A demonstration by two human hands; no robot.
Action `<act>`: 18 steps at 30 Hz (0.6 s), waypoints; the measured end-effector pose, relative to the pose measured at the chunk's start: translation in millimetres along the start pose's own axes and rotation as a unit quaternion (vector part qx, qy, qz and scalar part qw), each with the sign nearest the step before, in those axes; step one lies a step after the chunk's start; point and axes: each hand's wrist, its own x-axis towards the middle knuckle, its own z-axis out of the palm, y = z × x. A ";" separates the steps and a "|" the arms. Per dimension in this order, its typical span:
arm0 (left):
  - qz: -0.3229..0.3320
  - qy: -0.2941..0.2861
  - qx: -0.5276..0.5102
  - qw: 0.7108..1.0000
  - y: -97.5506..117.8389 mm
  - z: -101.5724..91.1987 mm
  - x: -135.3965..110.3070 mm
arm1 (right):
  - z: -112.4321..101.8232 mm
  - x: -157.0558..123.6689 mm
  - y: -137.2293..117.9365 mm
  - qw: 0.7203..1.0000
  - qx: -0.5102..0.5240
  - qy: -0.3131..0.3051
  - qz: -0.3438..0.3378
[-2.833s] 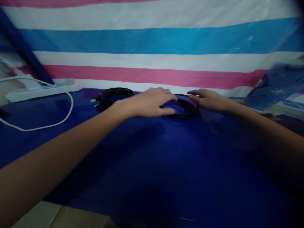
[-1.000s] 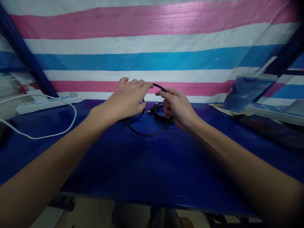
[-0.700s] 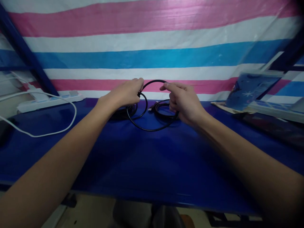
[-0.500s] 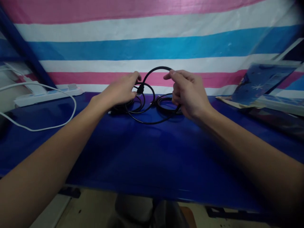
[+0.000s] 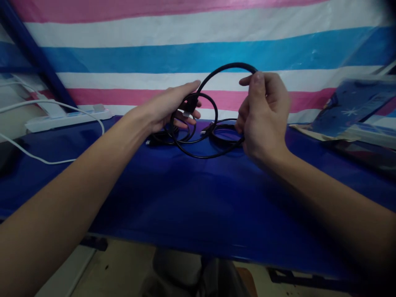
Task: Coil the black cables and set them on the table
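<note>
The right hand (image 5: pixel 262 111) pinches a black, round, rubbery cable (image 5: pixel 230 66) between thumb and forefinger, its other fingers curled in. From that pinch, the cable arches up and over leftward to a black moulded plug with a silvery metal end (image 5: pixel 192 102), which lies left of and lower than the right grip. The plug's long axis slants, metal end down and toward the left. The left hand (image 5: pixel 173 108) is much the nearer: thumb above, fingers spread behind and below the plug; whether they close on it I cannot tell. A slack loop sags below both hands, rising to the right hand's lower fingers. Left and below the right grip, a coiled black cable (image 5: pixel 220 142) rests on the glossy dark-blue tabletop (image 5: pixel 198 198).
</note>
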 end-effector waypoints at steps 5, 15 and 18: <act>0.017 0.048 0.019 0.999 8.6 9.1 -3.4 | -1.1 3.9 3.6 0.995 0.063 -0.052 0.065; -0.003 0.265 0.351 0.898 11.5 4.0 -15.9 | 5.4 -10.4 -6.9 0.994 0.072 -0.085 0.011; -0.015 0.279 0.353 0.893 22.4 3.7 -21.5 | 5.2 -18.0 -12.6 0.992 0.026 -0.112 -0.059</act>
